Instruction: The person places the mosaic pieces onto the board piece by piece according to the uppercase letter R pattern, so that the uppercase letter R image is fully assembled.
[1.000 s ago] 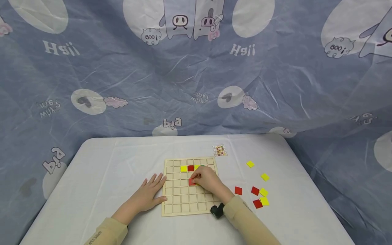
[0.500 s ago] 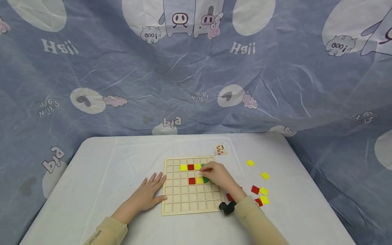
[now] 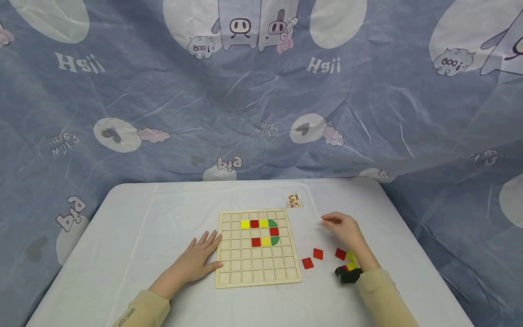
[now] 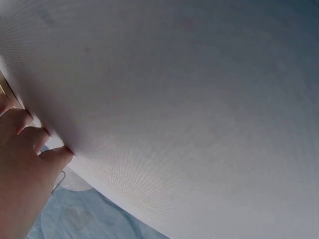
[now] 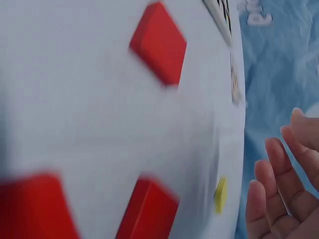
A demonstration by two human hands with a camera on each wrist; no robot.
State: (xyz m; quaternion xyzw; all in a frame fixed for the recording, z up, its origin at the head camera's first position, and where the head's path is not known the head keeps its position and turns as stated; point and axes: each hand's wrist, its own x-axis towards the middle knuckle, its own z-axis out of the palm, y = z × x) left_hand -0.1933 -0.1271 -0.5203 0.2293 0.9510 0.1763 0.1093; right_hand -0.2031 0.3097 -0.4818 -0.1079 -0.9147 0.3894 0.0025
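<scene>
A wooden grid board lies mid-table. My left hand rests spread at its left edge, fingers straight and fingertips on the rim; the left wrist view shows part of that hand. On the board, yellow and red tiles and two green rounded pieces form a bent line, with a red tile between the greens. My right hand hovers right of the board, over the place of loose yellow tiles it now covers. Its fingers are relaxed and hold nothing in the right wrist view, where a yellow tile lies beyond.
Loose red tiles lie right of the board, with another red tile and yellow tiles partly behind the right wrist's black camera. A small printed pattern card lies behind the board. A patterned cloth hangs behind the table.
The right hand has let go of a red tile in the cell between the green pieces and moved right, off the board. My left hand has stayed put.
</scene>
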